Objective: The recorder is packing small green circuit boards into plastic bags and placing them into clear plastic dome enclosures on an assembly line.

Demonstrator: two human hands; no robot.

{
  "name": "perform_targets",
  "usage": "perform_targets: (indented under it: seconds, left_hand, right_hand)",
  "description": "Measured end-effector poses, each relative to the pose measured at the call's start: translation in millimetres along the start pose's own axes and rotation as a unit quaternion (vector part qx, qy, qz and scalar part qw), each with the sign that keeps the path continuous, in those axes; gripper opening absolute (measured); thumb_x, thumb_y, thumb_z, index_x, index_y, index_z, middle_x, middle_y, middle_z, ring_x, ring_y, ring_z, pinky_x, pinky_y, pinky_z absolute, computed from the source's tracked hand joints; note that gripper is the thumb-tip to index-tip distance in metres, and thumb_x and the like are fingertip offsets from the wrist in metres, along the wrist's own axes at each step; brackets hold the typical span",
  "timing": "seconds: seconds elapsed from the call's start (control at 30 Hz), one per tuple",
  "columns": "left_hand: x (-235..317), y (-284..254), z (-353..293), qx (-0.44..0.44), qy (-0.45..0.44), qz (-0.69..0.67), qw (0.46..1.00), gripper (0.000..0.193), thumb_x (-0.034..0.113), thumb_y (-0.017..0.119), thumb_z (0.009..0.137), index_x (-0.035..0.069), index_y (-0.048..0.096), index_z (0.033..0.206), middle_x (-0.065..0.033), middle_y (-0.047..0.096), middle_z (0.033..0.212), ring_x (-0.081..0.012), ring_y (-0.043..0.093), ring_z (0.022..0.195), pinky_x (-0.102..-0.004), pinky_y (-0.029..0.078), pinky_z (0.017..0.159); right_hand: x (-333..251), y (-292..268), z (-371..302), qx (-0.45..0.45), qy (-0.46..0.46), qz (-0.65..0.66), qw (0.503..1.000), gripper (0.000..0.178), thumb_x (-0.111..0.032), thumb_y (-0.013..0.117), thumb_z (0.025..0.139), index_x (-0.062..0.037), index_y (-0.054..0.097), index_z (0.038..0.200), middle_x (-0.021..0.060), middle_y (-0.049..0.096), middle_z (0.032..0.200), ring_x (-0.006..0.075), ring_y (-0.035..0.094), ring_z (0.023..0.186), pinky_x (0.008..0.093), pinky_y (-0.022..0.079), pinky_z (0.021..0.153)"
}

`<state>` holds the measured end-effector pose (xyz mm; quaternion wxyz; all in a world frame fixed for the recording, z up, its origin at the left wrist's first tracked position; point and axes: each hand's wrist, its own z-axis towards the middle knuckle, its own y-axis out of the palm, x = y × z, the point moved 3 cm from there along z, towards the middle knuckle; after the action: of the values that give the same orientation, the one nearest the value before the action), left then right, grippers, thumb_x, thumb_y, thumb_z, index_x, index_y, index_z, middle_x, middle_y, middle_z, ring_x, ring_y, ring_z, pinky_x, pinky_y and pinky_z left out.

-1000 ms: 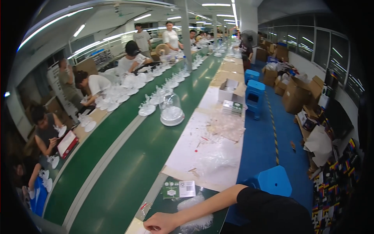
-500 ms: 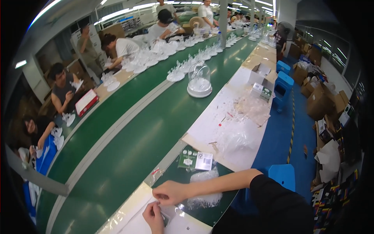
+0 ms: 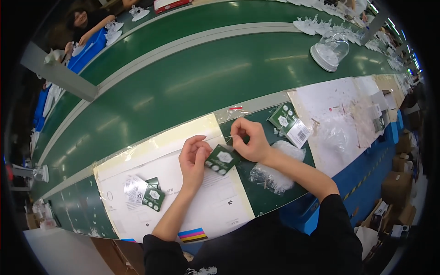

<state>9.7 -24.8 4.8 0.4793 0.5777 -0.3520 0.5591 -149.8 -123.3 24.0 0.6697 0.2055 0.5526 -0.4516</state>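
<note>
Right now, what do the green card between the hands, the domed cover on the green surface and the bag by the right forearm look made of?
Green card: probably cardstock, smooth; thin, flat, straight-edged, with white print.
Domed cover: clear, glossy glass or plastic, can't tell which; see-through with glints.
Bag: likely thin plastic film; translucent, crinkled, with bright highlights.

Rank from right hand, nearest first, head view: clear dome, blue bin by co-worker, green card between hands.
1. Green card: just left of the right hand.
2. Clear dome: upper right.
3. Blue bin: far upper left.
</note>
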Motion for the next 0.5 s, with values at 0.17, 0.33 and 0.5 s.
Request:
perform_targets:
  seconds: [0.17, 0.33, 0.5]
  left_hand:
    - [-9, -9, -8, 0.024, -0.001, -0.012, 1.0, 0.026, 0.017, 0.042, 0.096, -0.003, 0.052, 0.112, -0.0044, 0.055, 0.088, -0.0092, 0.048, 0.075, -0.0232, 0.042, 0.068]
    - [-21, -5, -3, 0.015, 0.021, -0.031, 0.999, 0.032, 0.024, 0.041, 0.097, -0.003, 0.053, 0.112, -0.0055, 0.055, 0.093, -0.011, 0.049, 0.081, -0.026, 0.044, 0.072]
    - [-3, -2, 1, -0.062, 0.053, 0.063, 0.995, 0.034, 0.019, 0.05, 0.09, -0.001, 0.051, 0.117, -0.0079, 0.06, 0.106, -0.0115, 0.055, 0.091, -0.0252, 0.044, 0.075]
  right_hand:
    - [7, 5, -7, -0.006, 0.018, 0.044, 0.999, 0.004, 0.0, 0.054, 0.078, 0.001, 0.05, 0.079, 0.0017, 0.053, 0.069, 0.0056, 0.051, 0.06, 0.0205, 0.041, 0.052]
    - [8, -3, -7, -0.017, 0.018, 0.048, 0.999, 0.004, 0.0, 0.054, 0.078, 0.0007, 0.051, 0.08, 0.0021, 0.054, 0.07, 0.006, 0.052, 0.06, 0.0206, 0.042, 0.054]
    - [1, 6, 1, -0.035, -0.017, 0.007, 0.999, 0.005, 0.0, 0.057, 0.076, -0.0008, 0.053, 0.08, 0.0031, 0.056, 0.069, 0.0071, 0.053, 0.057, 0.0213, 0.043, 0.052]
